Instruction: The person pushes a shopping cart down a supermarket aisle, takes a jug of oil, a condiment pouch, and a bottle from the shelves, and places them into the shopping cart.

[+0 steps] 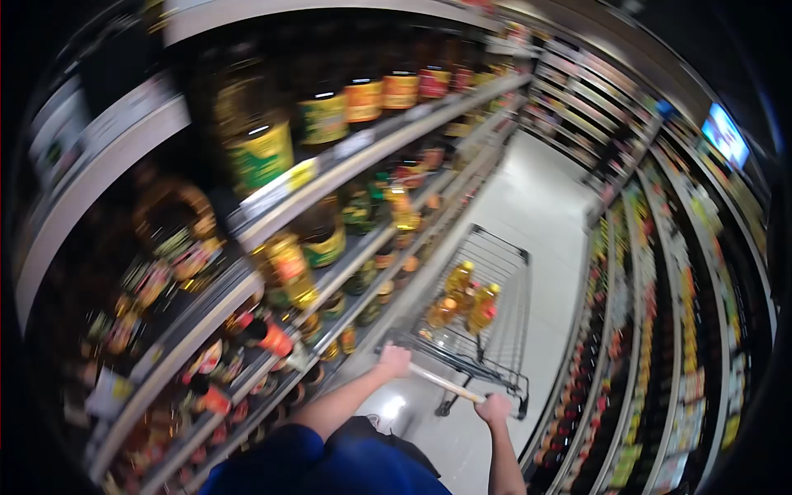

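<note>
Both of my hands are on the pale handlebar [445,384] of a wire shopping cart [510,326]. My left hand [395,360] is wrapped round the bar's left end, close to the shelves. Round the right end closes my right hand [494,407]. Inside the cart, near the handle, stand several bottles of yellow oil [483,308] with yellow caps and red on their labels. The finer detail of the fingers is blurred.
Tall shelves [330,157] of bottles with green, orange and red labels line the left. More packed shelves [635,330] curve along the right. A pale shiny floor [549,190] runs between them. A dark figure [610,153] and a lit screen [726,135] are further off.
</note>
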Demonstrator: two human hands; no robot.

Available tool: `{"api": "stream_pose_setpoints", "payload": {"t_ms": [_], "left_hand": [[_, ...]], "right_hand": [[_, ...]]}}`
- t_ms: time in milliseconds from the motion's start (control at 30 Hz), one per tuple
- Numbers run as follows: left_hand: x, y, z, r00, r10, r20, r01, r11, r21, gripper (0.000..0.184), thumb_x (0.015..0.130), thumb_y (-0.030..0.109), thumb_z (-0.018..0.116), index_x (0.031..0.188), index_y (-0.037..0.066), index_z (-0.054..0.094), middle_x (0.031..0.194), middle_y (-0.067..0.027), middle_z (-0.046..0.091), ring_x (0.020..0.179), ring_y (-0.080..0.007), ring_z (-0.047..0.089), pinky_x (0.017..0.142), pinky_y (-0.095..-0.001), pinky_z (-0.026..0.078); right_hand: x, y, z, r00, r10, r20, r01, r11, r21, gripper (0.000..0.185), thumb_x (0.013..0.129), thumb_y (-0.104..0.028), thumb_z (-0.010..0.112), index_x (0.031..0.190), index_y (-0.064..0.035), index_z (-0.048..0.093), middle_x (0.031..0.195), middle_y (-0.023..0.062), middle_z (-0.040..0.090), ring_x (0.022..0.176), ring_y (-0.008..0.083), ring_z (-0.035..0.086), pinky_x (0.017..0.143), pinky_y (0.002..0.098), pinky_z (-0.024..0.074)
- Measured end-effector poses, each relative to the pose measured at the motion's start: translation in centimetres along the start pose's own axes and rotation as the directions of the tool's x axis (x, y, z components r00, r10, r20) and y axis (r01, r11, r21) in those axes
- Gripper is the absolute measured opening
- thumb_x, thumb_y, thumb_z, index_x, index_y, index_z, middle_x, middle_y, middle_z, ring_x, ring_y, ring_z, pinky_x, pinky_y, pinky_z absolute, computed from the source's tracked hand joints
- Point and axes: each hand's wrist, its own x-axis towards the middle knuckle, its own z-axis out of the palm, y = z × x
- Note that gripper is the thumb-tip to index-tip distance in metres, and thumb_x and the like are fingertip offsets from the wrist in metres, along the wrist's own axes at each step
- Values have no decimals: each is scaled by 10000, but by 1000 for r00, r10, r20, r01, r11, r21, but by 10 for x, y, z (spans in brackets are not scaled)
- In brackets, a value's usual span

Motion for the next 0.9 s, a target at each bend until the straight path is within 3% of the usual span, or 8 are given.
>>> {"api": "stream_pose_setpoints", "payload": {"t_ms": [100,200,367,467,700,900], "left_hand": [[-37,7,11,999,-37,-21,37,999,17,348,689,308,704,976,114,738,943,-104,734,949,-257,704,1064,-524,356],[-63,8,34,992,-49,-118,56,997,52,367,694,332,713,980,104,738,937,-112,732,963,-264,700,1100,-529,332],[-113,12,38,997,-75,-14,76,997,3,387,659,319,744,964,81,754,994,-130,733,1013,-288,690,1127,-522,316],[-142,13,52,995,-89,-53,89,996,-4,374,653,284,741,972,89,752,993,-125,733,1012,-286,691,1128,-526,311],[-200,13,78,996,-92,3,92,995,42,339,650,242,731,958,102,750,971,-105,735,988,-257,694,1102,-505,332],[-247,4,113,994,-81,-75,84,996,36,278,659,245,730,909,124,734,933,-79,730,967,-234,684,1061,-481,347]], "right_hand": [[-30,0,24,997,-27,-77,29,999,24,347,703,-402,721,878,-105,766,836,168,728,804,349,712,732,439,558],[-57,-1,32,986,-64,-156,60,998,-29,330,696,-357,719,888,-95,775,829,187,723,798,364,708,720,447,559],[-110,-6,49,962,-101,-252,93,995,-45,298,685,-321,721,831,-66,772,774,193,711,734,378,702,684,447,557],[-128,-1,70,976,-98,-193,93,995,-36,310,676,-332,732,866,-90,772,799,159,716,777,344,705,697,442,554],[-200,-14,70,979,-127,-159,121,992,-43,334,677,-344,735,843,-56,768,774,194,711,760,384,708,706,470,566],[-243,-21,97,993,-81,-90,76,995,-64,382,675,-384,728,876,-61,761,828,182,722,827,372,713,751,461,573]]}}
